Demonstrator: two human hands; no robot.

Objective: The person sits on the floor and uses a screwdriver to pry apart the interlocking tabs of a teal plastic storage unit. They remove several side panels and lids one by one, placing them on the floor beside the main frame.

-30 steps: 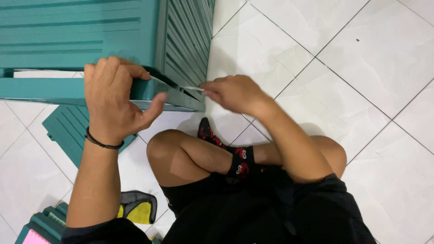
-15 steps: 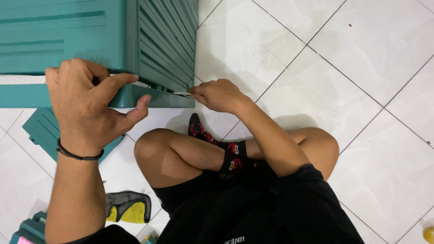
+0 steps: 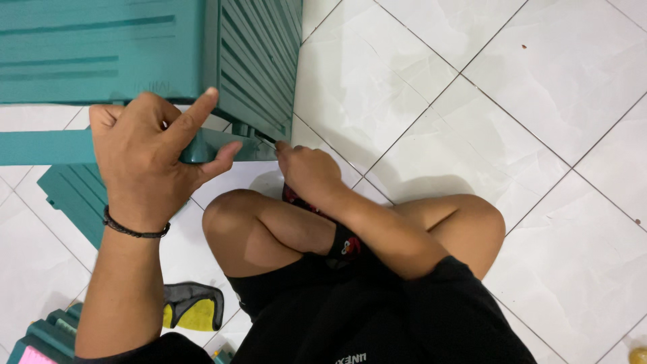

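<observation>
1. My left hand [image 3: 151,145] curls around the smooth lower rail of a teal plastic cabinet [image 3: 135,47], thumb beneath, index finger raised along its ribbed, slatted corner.
2. My right hand [image 3: 306,168] is closed on a thin, dark, flat tool [image 3: 265,138]; its tip touches the cabinet's bottom corner.
3. The cabinet stands on glossy white floor tiles [image 3: 485,121] in front of my crossed legs.
4. A loose teal slatted panel [image 3: 71,195] lies flat beneath my left wrist.

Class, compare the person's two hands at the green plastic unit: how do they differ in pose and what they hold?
The left hand grips the green rail, forefinger pointing up; the right hand is curled low at the corner, pinching a thin tool. The left wrist wears a black bracelet; the right is bare. Both touch the same unit.
</observation>
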